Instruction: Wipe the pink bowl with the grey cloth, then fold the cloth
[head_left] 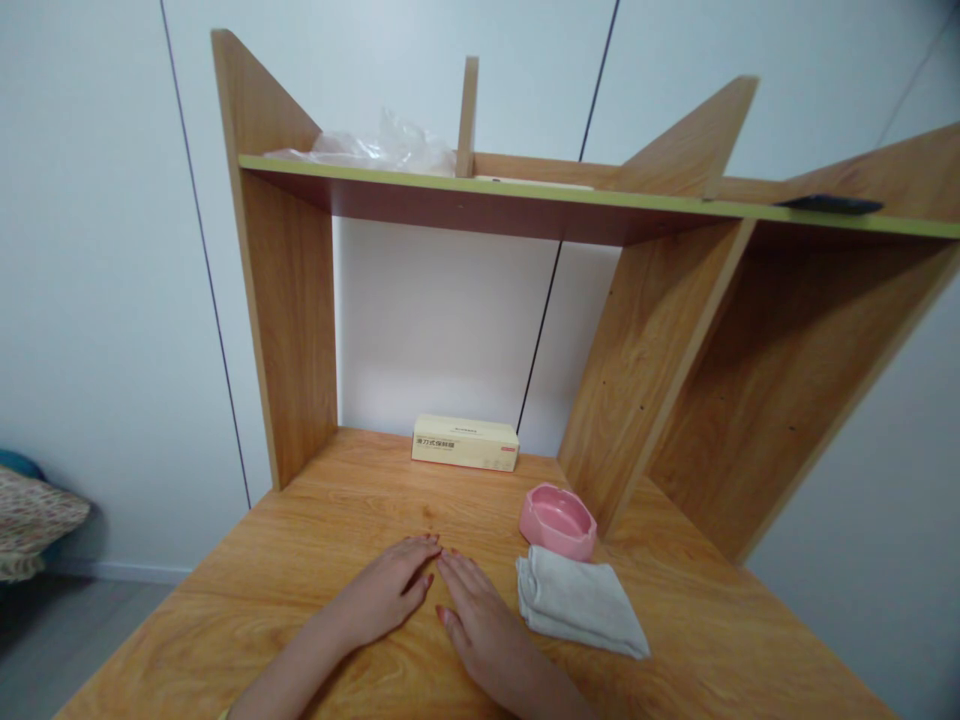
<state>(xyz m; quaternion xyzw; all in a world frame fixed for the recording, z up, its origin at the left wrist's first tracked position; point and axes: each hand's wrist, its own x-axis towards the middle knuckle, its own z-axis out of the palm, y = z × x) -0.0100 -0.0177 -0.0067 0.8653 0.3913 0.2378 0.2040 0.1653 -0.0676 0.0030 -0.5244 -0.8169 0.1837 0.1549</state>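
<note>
My left hand [391, 588] lies palm down on the wooden desk [330, 560], fingers stretched out and holding nothing. Beside it, my right hand [480, 615] rests flat in the same way, its fingertips close to those of the left. Just right of my right hand is a folded light grey cloth [581, 602]. Behind the cloth sits a pink faceted bowl [559, 522], which looks like an ashtray. Farther back, against the wall, stands a long cream box [465, 445] with dark printed characters and a small red label.
A wooden hutch panel [292, 330] rises at the desk's left, and another divider [652, 360] stands behind the pink bowl. Overhead runs a shelf [525, 200] with a clear plastic bag [390, 145] and a flat dark object [829, 204]. Patterned fabric [37, 515] shows at far left.
</note>
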